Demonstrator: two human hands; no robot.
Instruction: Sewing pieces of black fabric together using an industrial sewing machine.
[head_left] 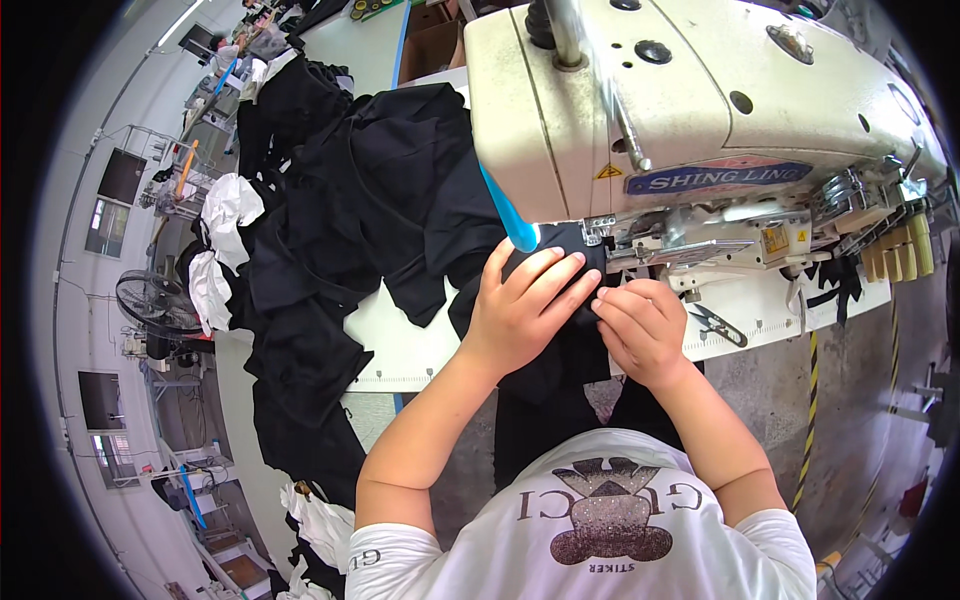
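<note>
A large cream sewing machine stands in front of me, its presser foot just beyond my fingertips. Black fabric runs under the foot area and hangs over the table's front edge. My left hand lies on this fabric, palm down with fingers stretched forward. To its right, my right hand is closed, thumb and fingers pinching the fabric's right edge. A lit blue lamp shines close to the left fingertips.
Heaped black fabric covers the left of the white table. Black-handled thread snips lie right of my right hand. Cream cones or spools hang at the machine's right end. White crumpled cloth or paper and a fan are farther left.
</note>
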